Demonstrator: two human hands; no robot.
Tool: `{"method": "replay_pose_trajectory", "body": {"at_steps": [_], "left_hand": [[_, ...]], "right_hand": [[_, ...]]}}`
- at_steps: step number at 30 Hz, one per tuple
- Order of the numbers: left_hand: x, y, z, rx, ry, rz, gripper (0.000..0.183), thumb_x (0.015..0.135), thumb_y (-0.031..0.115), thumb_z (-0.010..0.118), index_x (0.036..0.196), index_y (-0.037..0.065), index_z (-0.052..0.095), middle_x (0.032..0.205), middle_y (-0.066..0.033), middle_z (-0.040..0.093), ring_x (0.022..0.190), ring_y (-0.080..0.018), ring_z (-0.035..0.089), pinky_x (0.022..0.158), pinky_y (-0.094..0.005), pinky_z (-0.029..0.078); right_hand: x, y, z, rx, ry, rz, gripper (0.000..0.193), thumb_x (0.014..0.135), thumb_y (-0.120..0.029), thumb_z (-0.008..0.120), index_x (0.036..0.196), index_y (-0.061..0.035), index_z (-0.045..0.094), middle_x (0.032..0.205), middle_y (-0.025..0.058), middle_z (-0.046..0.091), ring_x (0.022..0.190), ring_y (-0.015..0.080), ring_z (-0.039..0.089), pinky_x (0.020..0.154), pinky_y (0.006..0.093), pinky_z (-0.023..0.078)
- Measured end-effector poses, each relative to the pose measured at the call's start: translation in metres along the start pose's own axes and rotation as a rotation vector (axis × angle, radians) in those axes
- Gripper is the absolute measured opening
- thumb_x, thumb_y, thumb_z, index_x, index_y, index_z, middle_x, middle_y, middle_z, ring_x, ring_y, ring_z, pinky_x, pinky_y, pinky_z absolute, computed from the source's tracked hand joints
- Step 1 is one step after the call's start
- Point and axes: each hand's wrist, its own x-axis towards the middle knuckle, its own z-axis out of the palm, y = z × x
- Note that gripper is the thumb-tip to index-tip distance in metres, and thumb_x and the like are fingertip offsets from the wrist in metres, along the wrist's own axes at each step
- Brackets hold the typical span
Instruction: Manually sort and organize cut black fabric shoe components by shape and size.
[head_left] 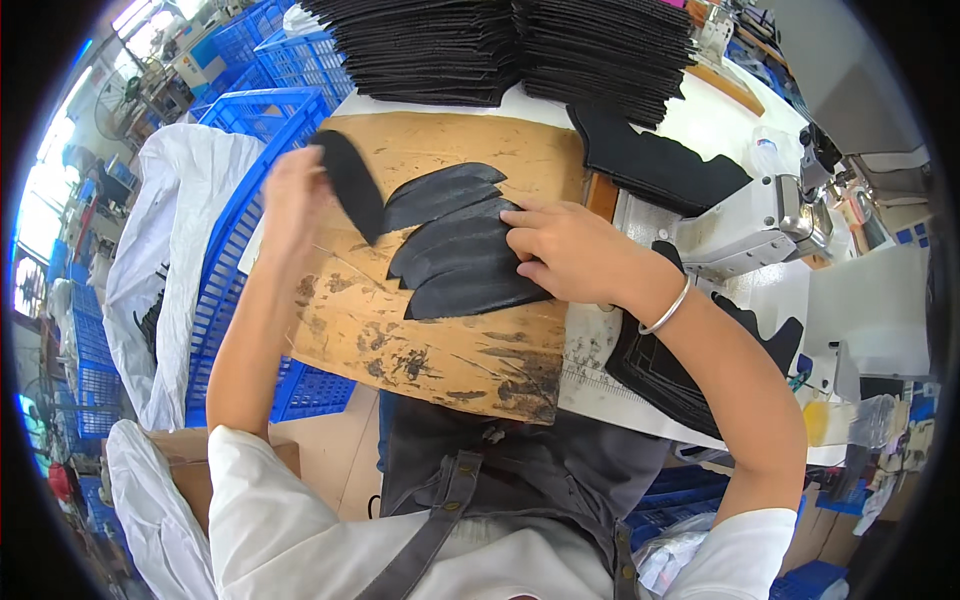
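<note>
A loose black oval piece (350, 185), which looks like leather or fabric, hangs from my left hand (293, 200). Its upper end is pinched there, and the hand is raised at the left edge of a tan board (370, 300). Similar black pieces (450, 250) lie fanned out and overlapping in the middle of that board. My right hand (570, 248), with a bangle on its wrist, rests its fingertips on their right ends. Thumb and forefinger are apart there; the other fingers are partly hidden.
Tall stacks of black pieces (420, 50) stand at the far edge. A white sewing machine (740, 230) is at the right, with black shaped panels (650, 160) behind it and more panels (660, 370) nearer me. Blue crates (215, 260) and a white sack (170, 250) line the left.
</note>
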Motion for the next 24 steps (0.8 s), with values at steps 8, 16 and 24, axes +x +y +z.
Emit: {"method": "replay_pose_trajectory", "body": {"at_steps": [8, 16, 24], "left_hand": [[-0.047, 0.065, 0.013, 0.06, -0.218, 0.129, 0.028, 0.081, 0.005, 0.07, 0.105, 0.004, 0.055, 0.093, -0.007, 0.066, 0.086, -0.0133, 0.062, 0.081, -0.0269, 0.048], [-0.124, 0.096, 0.136, -0.34, -0.77, -0.115, 0.041, 0.083, 0.007, 0.069, 0.12, 0.001, 0.052, 0.1, -0.0065, 0.065, 0.092, -0.0103, 0.06, 0.084, -0.0244, 0.048], [-0.149, 0.076, 0.228, 0.172, -1.417, -0.298, 0.025, 0.084, 0.009, 0.068, 0.105, -0.001, 0.058, 0.091, -0.0012, 0.062, 0.082, -0.0059, 0.059, 0.069, -0.0199, 0.047]], "right_hand": [[0.01, -0.019, -0.018, -0.143, 0.081, 0.164, 0.028, 0.069, -0.013, 0.073, 0.091, -0.0026, 0.059, 0.1, 0.0098, 0.052, 0.102, 0.0257, 0.054, 0.081, 0.0358, 0.048], [-0.052, -0.06, -0.051, 1.08, 0.345, 0.321, 0.044, 0.076, -0.019, 0.076, 0.11, 0.0026, 0.058, 0.099, 0.0078, 0.065, 0.084, 0.0116, 0.059, 0.075, 0.0293, 0.047], [-0.196, -0.054, -0.094, 1.069, 0.392, 0.948, 0.025, 0.083, -0.016, 0.071, 0.097, 0.002, 0.061, 0.071, 0.0002, 0.061, 0.06, 0.0045, 0.056, 0.054, 0.0199, 0.046]]}}
